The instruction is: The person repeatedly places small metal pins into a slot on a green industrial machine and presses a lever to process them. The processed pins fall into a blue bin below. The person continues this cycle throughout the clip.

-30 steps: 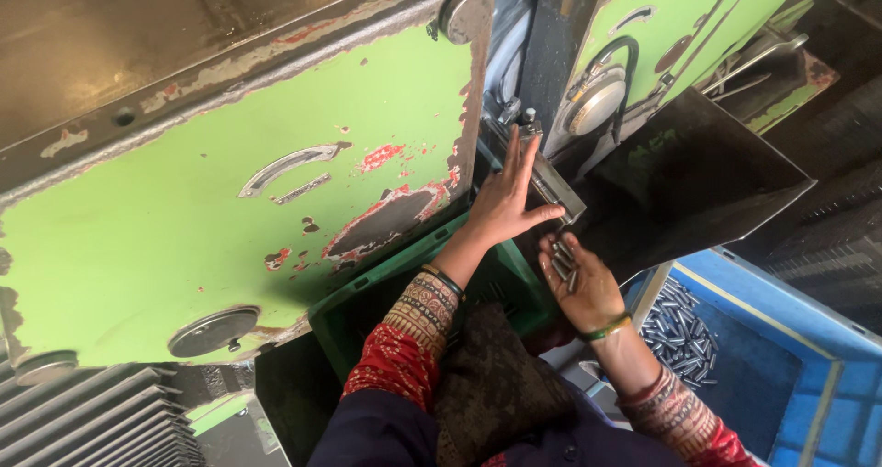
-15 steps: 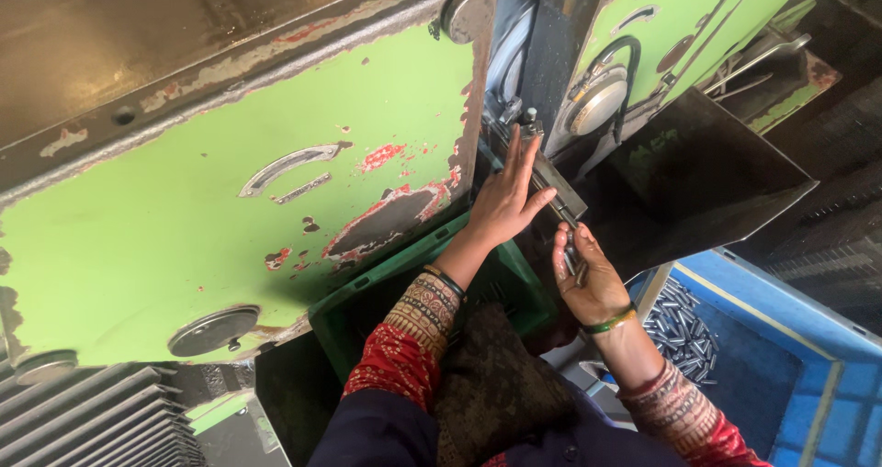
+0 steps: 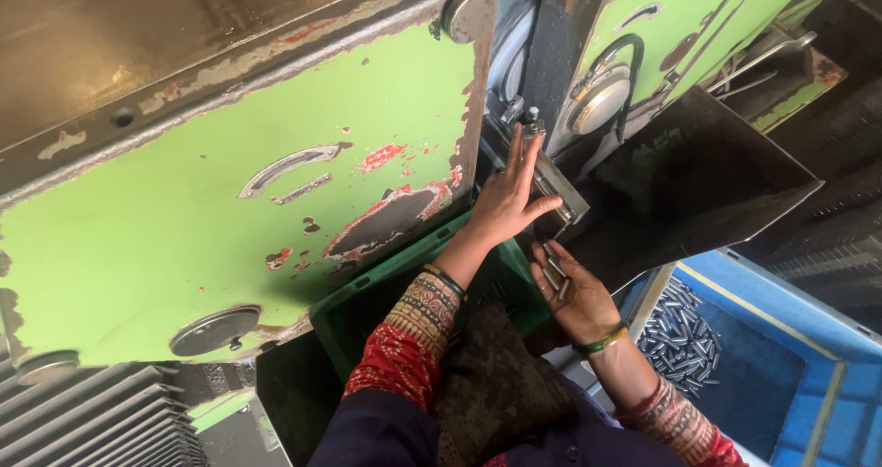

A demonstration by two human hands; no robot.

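While the left hand (image 3: 508,202) is lying flat against the metal feed block (image 3: 551,187) at the gap between the two green machine panels, its fingers are stretched out straight and pressed close together, the thumb splayed to the side; the fingertips are reaching up to the small knobs at the top of the block. Just below it, the right hand (image 3: 574,294) is turning palm up, cupped loosely and half open — several short metal pins (image 3: 554,274) are lying across its fingers, not pinched but resting there. Both wrists are wearing bangles, and patterned red sleeves are covering the forearms.

Under the left forearm a green plastic crate (image 3: 367,306) is sitting against the lower edge of the large chipped green panel (image 3: 184,237); a dark cloth is lying over the person's lap, near the crate's front rim. At the right, a blue bin (image 3: 827,375) is holding a heap of loose pins (image 3: 684,338) of the same kind in its near left corner — well apart from the hands. A dark metal chute (image 3: 698,182) is slanting above the bin's far edge.
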